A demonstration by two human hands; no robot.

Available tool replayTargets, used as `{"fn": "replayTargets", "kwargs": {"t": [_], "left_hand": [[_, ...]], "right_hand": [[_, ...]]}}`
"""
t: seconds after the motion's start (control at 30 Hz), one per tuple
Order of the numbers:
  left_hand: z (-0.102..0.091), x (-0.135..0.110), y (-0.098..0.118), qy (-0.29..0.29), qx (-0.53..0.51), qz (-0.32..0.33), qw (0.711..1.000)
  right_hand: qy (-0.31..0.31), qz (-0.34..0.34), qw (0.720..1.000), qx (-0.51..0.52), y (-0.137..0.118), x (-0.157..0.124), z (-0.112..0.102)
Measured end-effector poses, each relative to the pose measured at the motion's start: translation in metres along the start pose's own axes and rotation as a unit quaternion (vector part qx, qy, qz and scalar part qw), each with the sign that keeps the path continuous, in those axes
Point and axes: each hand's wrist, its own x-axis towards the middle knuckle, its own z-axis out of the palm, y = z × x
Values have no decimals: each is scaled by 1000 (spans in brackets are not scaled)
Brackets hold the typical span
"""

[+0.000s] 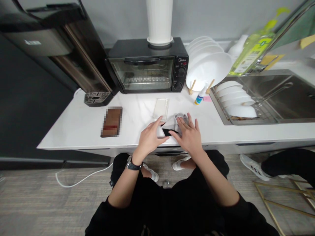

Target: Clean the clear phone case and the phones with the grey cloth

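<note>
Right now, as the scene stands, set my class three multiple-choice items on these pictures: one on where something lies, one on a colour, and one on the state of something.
1. Where does the clear rectangular case lie?
A. In the sink
B. On the white counter, just beyond the left hand and right hand
C. On the floor

2. What colour is the band of the wristwatch?
A. Brown
B. White
C. Black

3. How does the glass door of the toaster oven stand?
A. Shut
B. Wide open
C. Taken off

Answers:
1. B, since the case lies flat on the counter just past the fingertips.
2. C, since the band shows black around the left wrist.
3. A, since the door sits closed across the front of the oven.
</note>
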Motion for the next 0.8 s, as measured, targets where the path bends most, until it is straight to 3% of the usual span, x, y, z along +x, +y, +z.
{"fn": "replayTargets", "kwargs": {"t": [0.2, 0.5, 0.63, 0.8], "left_hand": [[3, 0, -8, 2, 14, 0, 1000], [-3, 1, -1, -14, 6, -7, 1000], [-3, 0, 1, -12, 8, -1, 1000], [-1, 0, 1, 1, 17, 5, 1000]], "right_hand": [[-38, -56, 997, 42, -31, -8, 6], [-67, -81, 991, 81, -36, -24, -3], [-68, -68, 993, 63, -26, -40, -13], [-21, 6, 1000, 2, 12, -47, -25]]}}
